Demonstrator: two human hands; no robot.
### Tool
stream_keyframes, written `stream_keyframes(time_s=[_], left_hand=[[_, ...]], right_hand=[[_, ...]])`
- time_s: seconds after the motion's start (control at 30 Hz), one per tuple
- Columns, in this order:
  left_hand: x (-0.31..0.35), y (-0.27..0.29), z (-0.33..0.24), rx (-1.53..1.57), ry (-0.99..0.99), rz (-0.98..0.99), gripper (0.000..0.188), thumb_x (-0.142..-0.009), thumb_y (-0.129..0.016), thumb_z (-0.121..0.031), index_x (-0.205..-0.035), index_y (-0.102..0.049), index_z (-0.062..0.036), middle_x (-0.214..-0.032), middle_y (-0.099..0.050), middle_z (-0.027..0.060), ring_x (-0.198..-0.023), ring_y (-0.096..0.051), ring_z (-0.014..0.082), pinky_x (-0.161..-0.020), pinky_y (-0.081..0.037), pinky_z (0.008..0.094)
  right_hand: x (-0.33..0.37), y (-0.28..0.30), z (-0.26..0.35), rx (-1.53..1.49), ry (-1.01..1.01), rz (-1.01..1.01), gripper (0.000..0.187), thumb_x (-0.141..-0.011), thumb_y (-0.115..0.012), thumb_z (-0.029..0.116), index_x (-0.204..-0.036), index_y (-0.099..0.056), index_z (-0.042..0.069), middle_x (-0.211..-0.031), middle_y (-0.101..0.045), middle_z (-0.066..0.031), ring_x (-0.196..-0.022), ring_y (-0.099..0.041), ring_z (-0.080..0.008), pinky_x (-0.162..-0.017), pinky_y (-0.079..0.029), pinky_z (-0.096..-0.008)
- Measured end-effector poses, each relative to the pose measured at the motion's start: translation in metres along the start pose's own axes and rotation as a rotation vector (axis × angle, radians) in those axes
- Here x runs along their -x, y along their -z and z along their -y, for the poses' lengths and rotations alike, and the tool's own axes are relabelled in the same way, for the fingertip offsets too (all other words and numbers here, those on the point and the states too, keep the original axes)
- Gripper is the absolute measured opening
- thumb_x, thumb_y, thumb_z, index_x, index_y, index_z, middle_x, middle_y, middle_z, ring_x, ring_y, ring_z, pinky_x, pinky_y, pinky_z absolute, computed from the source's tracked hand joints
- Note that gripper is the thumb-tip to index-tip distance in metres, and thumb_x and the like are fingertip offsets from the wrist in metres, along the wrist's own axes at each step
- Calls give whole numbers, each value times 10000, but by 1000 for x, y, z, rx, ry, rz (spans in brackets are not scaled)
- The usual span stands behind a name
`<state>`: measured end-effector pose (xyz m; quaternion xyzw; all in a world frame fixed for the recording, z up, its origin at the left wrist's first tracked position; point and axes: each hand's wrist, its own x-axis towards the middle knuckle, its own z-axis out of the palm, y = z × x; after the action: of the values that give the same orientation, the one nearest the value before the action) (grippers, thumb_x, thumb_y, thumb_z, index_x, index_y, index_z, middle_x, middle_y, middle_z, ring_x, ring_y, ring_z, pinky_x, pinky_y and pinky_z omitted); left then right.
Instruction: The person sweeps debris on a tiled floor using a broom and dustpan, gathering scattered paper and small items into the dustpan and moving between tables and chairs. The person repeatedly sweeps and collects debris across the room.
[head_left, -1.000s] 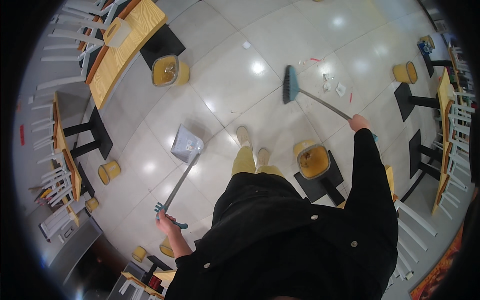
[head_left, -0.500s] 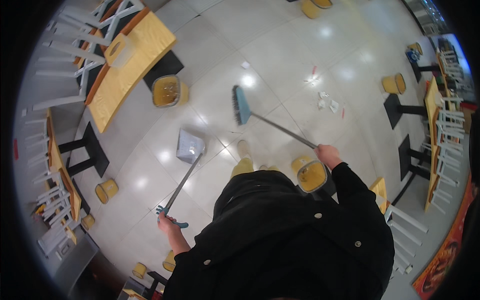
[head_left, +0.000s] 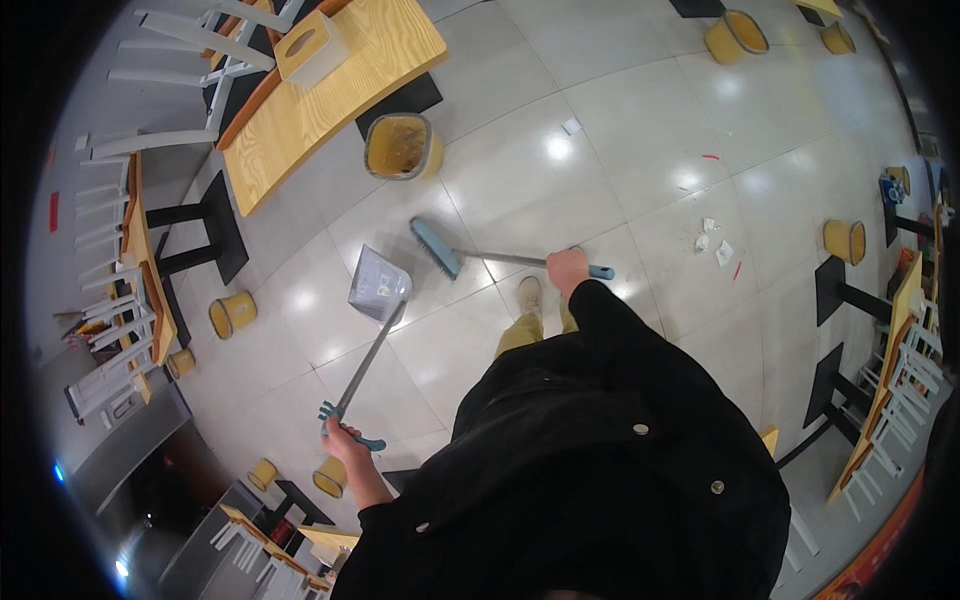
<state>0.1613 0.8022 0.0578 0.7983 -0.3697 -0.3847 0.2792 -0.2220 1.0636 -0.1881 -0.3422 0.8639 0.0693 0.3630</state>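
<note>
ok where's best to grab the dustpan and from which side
The dustpan looks best gripped by the teal handhold atop its long grey handle, coming from the person's side, as the left hand does: its wide scoop end is farthest away, while the slim handle runs back toward the person.

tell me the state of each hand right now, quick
Left hand: closed, holding the dustpan.
Right hand: closed, holding the broom.

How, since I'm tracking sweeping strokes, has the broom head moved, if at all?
Yes: the broom head has moved left, away from the white scraps at right.
</note>
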Motion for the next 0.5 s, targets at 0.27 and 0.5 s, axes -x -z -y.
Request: stream_keyframes(time_s=[0.27,0.5], left_hand=[[37,-36,-9,-61,-47,-59,122,-755,-564,-113,-838,-523,-33,-524,-382,-6,-375,-353,91,-337,-290,238],[77,-107,-19,-75,-19,-35,98,-751,-560,-111,-807,-532,-36,-514,-382,-4,-368,-349,96,-341,-294,240]], right_hand=[[-9,38,-172,-218,-348,92,343,-841,-461,377,-894,-621,78,-891,-632,-131,-869,-593,-320,-738,-467,-428],[35,11,-336,-392,-641,82,442,-818,-486,413,-946,-614,9,-957,-606,-209,-941,-562,-370,-812,-440,-442]])
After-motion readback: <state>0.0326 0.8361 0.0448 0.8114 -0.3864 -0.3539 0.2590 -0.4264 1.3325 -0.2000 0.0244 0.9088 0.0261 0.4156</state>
